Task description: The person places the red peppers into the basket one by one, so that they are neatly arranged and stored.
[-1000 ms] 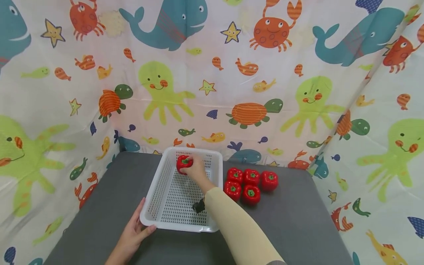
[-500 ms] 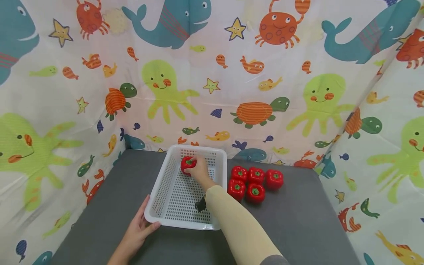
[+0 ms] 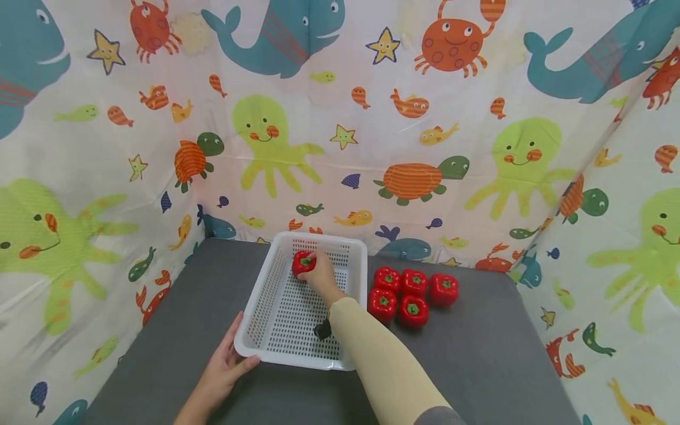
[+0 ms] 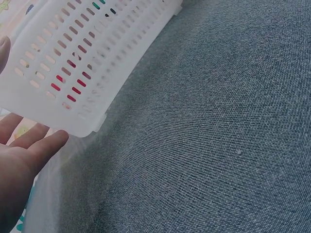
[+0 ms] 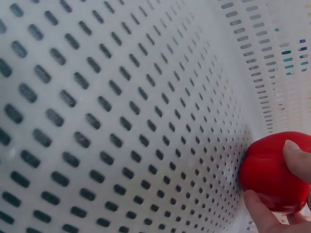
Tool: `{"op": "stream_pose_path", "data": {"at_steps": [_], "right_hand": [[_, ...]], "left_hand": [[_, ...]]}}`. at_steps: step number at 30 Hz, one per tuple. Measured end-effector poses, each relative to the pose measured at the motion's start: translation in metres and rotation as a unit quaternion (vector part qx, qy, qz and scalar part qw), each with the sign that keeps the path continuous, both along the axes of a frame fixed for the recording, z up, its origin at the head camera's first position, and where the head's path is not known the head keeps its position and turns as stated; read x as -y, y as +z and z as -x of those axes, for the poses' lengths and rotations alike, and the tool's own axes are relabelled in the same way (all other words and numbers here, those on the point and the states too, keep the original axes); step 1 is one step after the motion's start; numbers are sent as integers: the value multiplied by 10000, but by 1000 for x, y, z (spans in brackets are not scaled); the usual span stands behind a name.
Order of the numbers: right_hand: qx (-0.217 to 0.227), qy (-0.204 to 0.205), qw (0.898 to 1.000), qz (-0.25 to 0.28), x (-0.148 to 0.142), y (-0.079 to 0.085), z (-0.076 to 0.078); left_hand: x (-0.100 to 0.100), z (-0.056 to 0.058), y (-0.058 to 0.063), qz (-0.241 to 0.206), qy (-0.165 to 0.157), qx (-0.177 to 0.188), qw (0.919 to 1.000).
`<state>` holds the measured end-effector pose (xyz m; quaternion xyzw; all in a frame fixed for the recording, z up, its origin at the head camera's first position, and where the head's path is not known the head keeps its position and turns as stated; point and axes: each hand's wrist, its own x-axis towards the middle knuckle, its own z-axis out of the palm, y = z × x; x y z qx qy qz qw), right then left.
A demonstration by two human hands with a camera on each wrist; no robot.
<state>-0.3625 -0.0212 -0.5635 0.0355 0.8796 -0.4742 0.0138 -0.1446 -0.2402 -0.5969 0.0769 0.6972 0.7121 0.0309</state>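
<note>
In a white perforated plastic basket [image 3: 294, 360], my right hand [image 3: 321, 275] grips a shiny red bell pepper [image 3: 300, 267] with a green stem. The right wrist view has this bell pepper [image 5: 269, 167] low at the far end of the basket, between thumb and fingers, its side right at the floor. My left hand [image 3: 219, 367] is at the near left corner, thumb at the front rim and fingers extended along the left wall. Seen from the left wrist, its fingers [image 4: 46, 148] look straight beside the basket's lower corner. Part of the pepper is hidden behind my right hand.
Several red bell peppers [image 3: 413, 310] stand grouped on the grey table [image 3: 494, 348] just right of the basket. Behind and beside the table hangs a curtain [image 3: 340, 177] printed with sea animals. A small black device [image 3: 322, 329] sits at my right wrist.
The head view has shifted, so the whole scene appears farther right in it. My right hand keeps its grip on the pepper, which stays at the basket's far left. My left hand stays at the corner.
</note>
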Motion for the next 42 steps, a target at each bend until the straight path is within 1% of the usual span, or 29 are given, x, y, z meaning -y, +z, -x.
{"op": "stream_pose_path", "data": {"at_steps": [3, 8, 10, 13, 15, 19, 22, 26, 30, 33, 36, 39, 42], "right_hand": [[93, 58, 9999, 2, 0, 0, 0], [156, 67, 9998, 142, -2, -1, -4], [95, 163, 9997, 170, -2, -1, -3], [-129, 425, 9988, 188, -3, 1, -2], [-225, 552, 9982, 80, -6, 3, 0], [-228, 603, 9979, -78, -14, 10, -2], [-228, 584, 9980, -3, -20, 17, -6], [-395, 494, 9979, 153, -23, 30, -12], [-558, 354, 9976, 224, -24, 41, -13], [-603, 413, 9970, 263, -29, 47, -16], [-630, 547, 9960, 331, -36, 51, -22], [-699, 666, 9938, 549, -42, 55, -30], [-825, 748, 9893, 943, -46, 62, -39]], "left_hand": [[-1, 0, 0, -25, 39, 7, 10000], [-4, 0, -1, -3, -36, 183, 9998], [-3, 0, -1, 36, -6, 222, 9997], [-1, 0, 1, 58, 125, 172, 9998], [0, 0, 1, 85, 169, 182, 9997], [-1, -1, 2, 252, 180, 249, 9992], [-2, -1, 3, 328, 194, 327, 9987], [-2, 0, 4, 285, 169, 289, 9990], [0, 2, 3, 228, 139, 222, 9994], [0, 3, 2, 193, 104, 213, 9995], [-1, 2, 0, 167, 63, 233, 9996], [-1, 1, 1, 169, 67, 257, 9995], [0, 0, 2, 196, 130, 307, 9993]]}}
